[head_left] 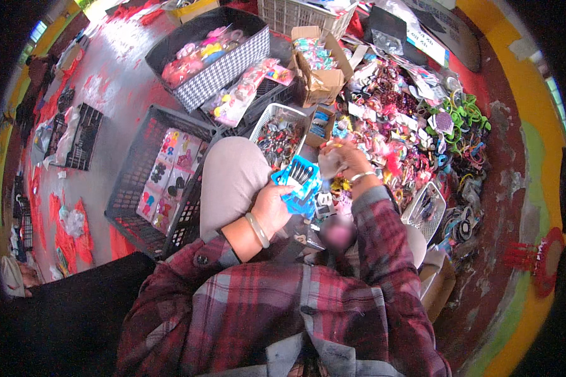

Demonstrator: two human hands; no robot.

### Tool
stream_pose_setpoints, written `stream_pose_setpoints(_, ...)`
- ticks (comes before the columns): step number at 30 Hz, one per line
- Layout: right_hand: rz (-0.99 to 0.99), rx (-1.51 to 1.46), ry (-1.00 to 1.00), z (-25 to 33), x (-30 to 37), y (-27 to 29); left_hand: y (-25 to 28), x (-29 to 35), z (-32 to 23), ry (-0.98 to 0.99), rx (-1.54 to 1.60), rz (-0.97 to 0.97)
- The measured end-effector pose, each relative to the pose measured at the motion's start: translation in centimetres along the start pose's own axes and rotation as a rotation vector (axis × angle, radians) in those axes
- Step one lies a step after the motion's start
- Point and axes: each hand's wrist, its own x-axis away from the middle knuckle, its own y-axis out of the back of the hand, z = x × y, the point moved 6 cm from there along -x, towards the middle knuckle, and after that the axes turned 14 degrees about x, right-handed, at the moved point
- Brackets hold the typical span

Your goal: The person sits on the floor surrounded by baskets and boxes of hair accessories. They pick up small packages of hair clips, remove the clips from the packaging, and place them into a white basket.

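Observation:
My left hand [271, 207] is closed on several blue cards [303, 171], fanned out above my left knee. The top card carries long black pieces that look like hair clips. To the right, my right hand [353, 160] is raised with its fingers bent around a small, pale, see-through piece [331, 164], perhaps a plastic bag. Just beyond my hands stands a small cardboard box [321, 125] with more blue cards in it. Beside that box is a white basket [277, 113] of small dark and red pieces.
A heap of colourful hair accessories [390, 103] spreads to the right, with green hair ties [468, 116] at its edge. On my left stand a black crate [122, 182] of carded clips and a houndstooth bin [226, 72]. A cardboard box [326, 85] of packets stands ahead.

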Motion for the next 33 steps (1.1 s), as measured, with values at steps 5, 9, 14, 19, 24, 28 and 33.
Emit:
stream_pose_setpoints(5,-0.107,0.181,0.408,7.7,11.1,-8.0,-0.1,-0.2,0.0,-0.090,-0.091,-0.060)
stream_pose_setpoints(9,-0.226,1.214,0.816,2.3,13.1,-13.0,-0.6,-0.2,1.2,-0.071,-0.216,-0.139)
stream_pose_setpoints(14,-0.165,1.579,0.727,1.7,15.1,-14.7,0.2,1.2,1.5,-0.018,-0.278,0.003)
stream_pose_setpoints(19,-0.445,1.789,0.701,4.6,14.8,-13.5,-1.1,1.5,1.7,0.120,-0.316,0.156)
stream_pose_setpoints(24,-0.141,0.839,0.271,2.9,9.5,-4.3,-2.5,2.6,2.5,0.176,-0.319,0.227)
stream_pose_setpoints(28,-0.334,0.101,0.327,8.0,15.5,-5.3,-3.6,2.7,1.5,0.142,-0.249,0.253)
stream_pose_setpoints(33,-0.238,1.132,0.890,6.2,16.9,-14.2,-3.3,1.7,2.1,-0.014,-0.353,0.070)
